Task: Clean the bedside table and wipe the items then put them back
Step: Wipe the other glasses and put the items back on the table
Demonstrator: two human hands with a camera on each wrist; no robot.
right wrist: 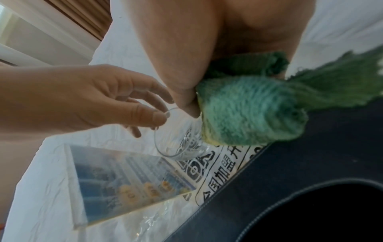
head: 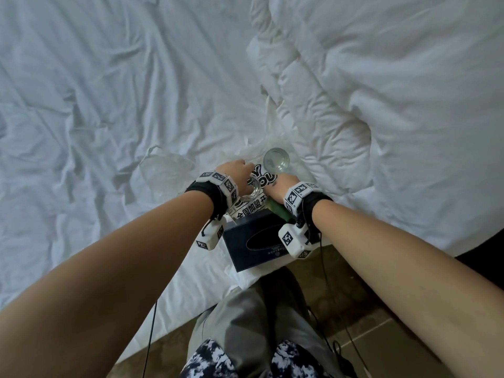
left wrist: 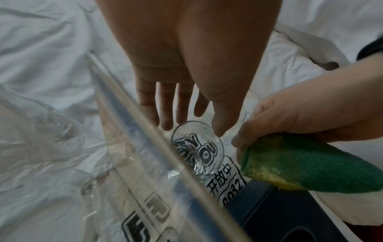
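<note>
On the bed edge: a clear drinking glass is held tilted over a printed plastic bag, just beside a dark tissue box; the bedside table is not in view.
Left grip: the left hand is seen pinching the glass at its rim, thumb against fingers, in the right wrist view.
Right grip: the right hand is curled round a green cloth, which is pressed against the glass wall.
Second glass: another glass is stood upright on the crumpled sheet, near the white duvet.
Risk: with only a rim pinch, the glass could be pushed loose by the cloth and dropped onto the box.
Risk: the upright glass could be tipped, since soft bedding gives poor footing.
Hidden: the fingers behind the cloth are covered, and a clear framed card blocks much of the left wrist view.
</note>
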